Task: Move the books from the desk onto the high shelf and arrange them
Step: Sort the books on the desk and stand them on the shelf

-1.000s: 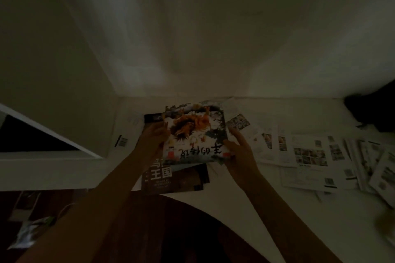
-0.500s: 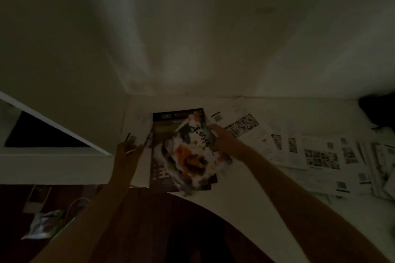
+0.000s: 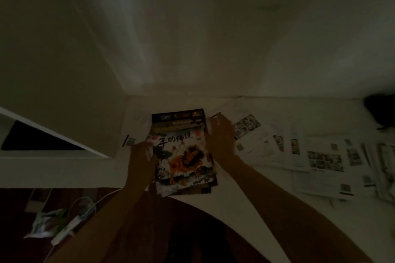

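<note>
Reaching up from below, both bare forearms stretch onto a white shelf [image 3: 267,209] in dim light. Down past its curved front edge lie a white power strip [image 3: 64,234] with its cable and a crumpled packet [image 3: 46,221] on dark flooring. The left hand [image 3: 142,157] rests against the left edge of the top book [image 3: 183,159], a picture book with an orange beast and black brush characters on its cover; its fingers look loosely curled there, though the gloom hides whether they truly grip. The right hand [image 3: 220,136] lies flat along the book's right edge, fingers straight and pointing toward the wall. That book sits on a small stack, with a dark book [image 3: 177,115] showing beyond its far edge. To the right, printed sheets [image 3: 324,158] with small photos spread across the shelf. Farther still, a dark object [image 3: 381,111] sits at the back right corner, against the pale wall [image 3: 192,38].
</note>
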